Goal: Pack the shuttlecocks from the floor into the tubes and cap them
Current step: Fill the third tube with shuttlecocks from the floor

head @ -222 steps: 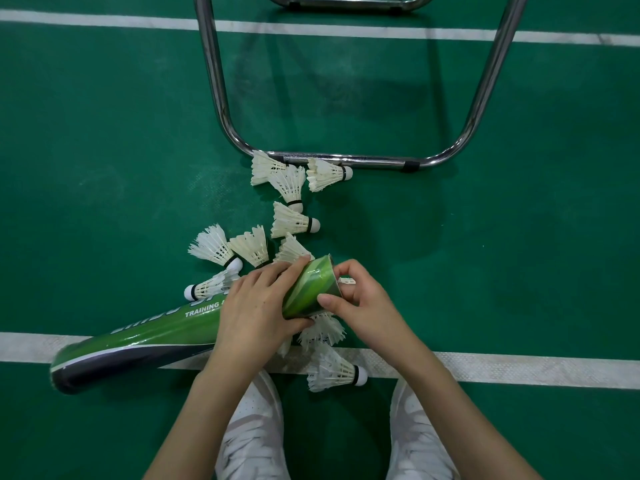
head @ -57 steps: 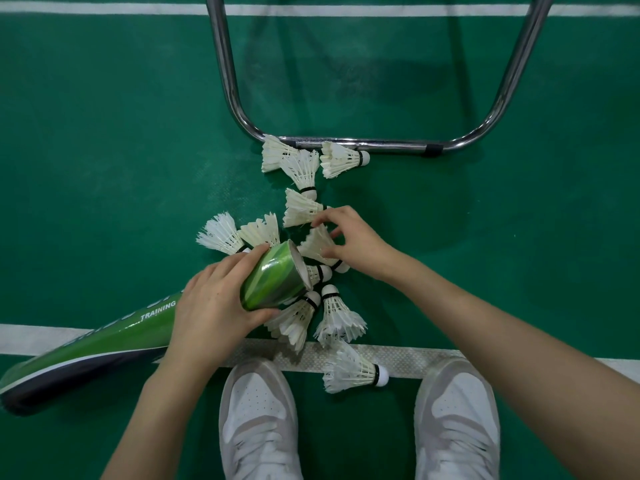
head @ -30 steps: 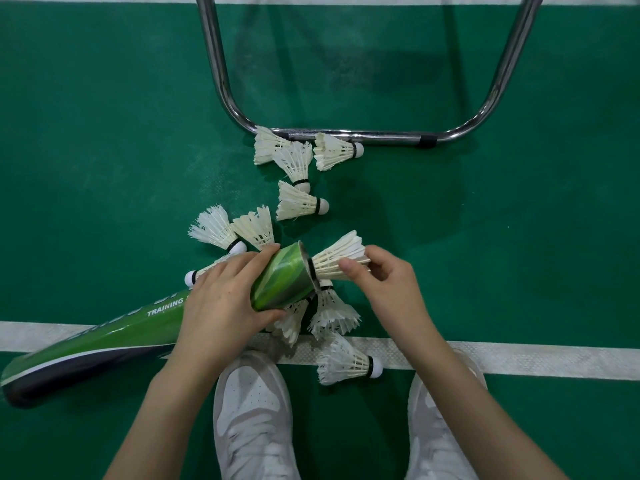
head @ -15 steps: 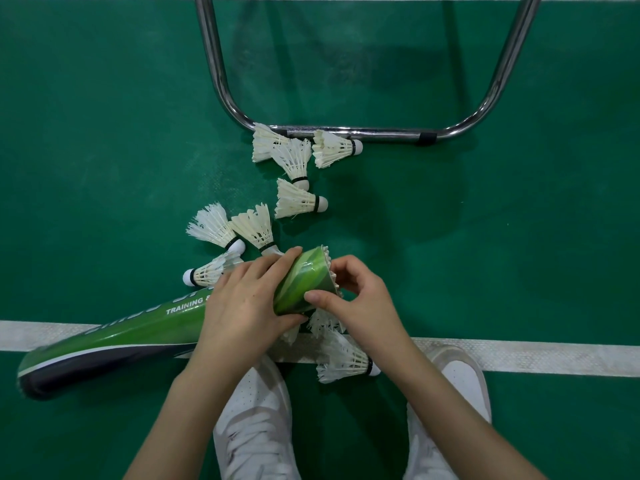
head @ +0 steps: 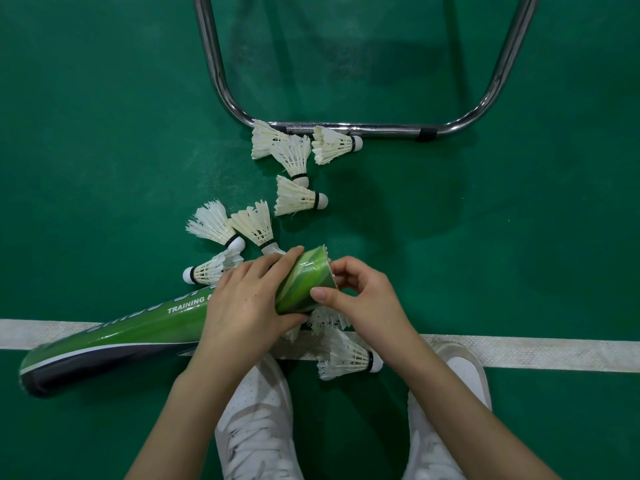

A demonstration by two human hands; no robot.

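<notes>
Tube point(head: 145, 323): long axis lower-left to upper-right; my left hand point(head: 249, 306) grips it; right hand point(head: 360, 296), fingers curled, at its mouth.

Green tube point(head: 145, 323) lies tilted, open end raised, uncapped; white feathered shuttlecocks point(head: 299, 197) lie scattered around it on the floor.

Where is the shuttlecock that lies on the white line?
In the head view, the shuttlecock lies on the white line, under the right hand, between the two shoes.
</notes>
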